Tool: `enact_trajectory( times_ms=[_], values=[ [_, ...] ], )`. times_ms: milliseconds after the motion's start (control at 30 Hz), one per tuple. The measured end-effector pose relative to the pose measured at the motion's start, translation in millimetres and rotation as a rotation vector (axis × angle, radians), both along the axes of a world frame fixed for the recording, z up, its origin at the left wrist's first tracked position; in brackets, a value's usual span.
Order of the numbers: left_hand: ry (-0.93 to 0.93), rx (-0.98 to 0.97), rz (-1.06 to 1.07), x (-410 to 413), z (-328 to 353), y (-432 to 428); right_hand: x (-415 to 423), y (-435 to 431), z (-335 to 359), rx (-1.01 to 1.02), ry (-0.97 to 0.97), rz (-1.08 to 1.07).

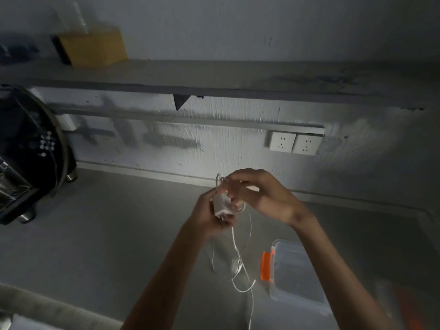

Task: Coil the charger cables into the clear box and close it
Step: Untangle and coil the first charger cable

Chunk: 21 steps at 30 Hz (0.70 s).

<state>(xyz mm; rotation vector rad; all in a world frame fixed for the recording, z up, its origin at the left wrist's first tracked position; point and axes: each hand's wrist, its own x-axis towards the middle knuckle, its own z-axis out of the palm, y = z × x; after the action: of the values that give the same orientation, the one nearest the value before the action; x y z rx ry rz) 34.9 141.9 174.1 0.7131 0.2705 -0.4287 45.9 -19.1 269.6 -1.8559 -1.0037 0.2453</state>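
My left hand grips a white charger block held up over the grey counter. My right hand pinches the white cable just above the block, where a small loop stands up. The rest of the cable hangs down in loose loops to the counter and trails off the bottom edge. The clear box with an orange latch sits on the counter at lower right, partly hidden behind my right forearm. I cannot tell whether its lid is on.
A black appliance with metal feet stands at the left. Two white wall sockets sit on the wall behind my hands, under a grey shelf carrying a yellow box. Something orange and blurred lies at the bottom right.
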Motion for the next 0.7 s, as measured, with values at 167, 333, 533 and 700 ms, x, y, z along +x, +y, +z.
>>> enact_trajectory(
  times_ms=[167,333,533,700],
  values=[
    [-0.145,0.104,-0.13,24.6,49.6,2.3,7.8,-30.5,-38.0,0.331,0.221,-0.298],
    [-0.321,0.196,-0.308,11.3,117.5,-4.8,14.0,-9.6,-87.8,0.237,0.568,-0.197],
    [-0.597,0.204,-0.286,-25.0,171.5,-0.4,7.3,17.9,-122.3,0.28,0.488,-0.037],
    [-0.798,0.117,-0.09,-51.5,191.1,31.6,21.8,16.7,-189.1,-0.331,0.252,-0.089]
  ],
)
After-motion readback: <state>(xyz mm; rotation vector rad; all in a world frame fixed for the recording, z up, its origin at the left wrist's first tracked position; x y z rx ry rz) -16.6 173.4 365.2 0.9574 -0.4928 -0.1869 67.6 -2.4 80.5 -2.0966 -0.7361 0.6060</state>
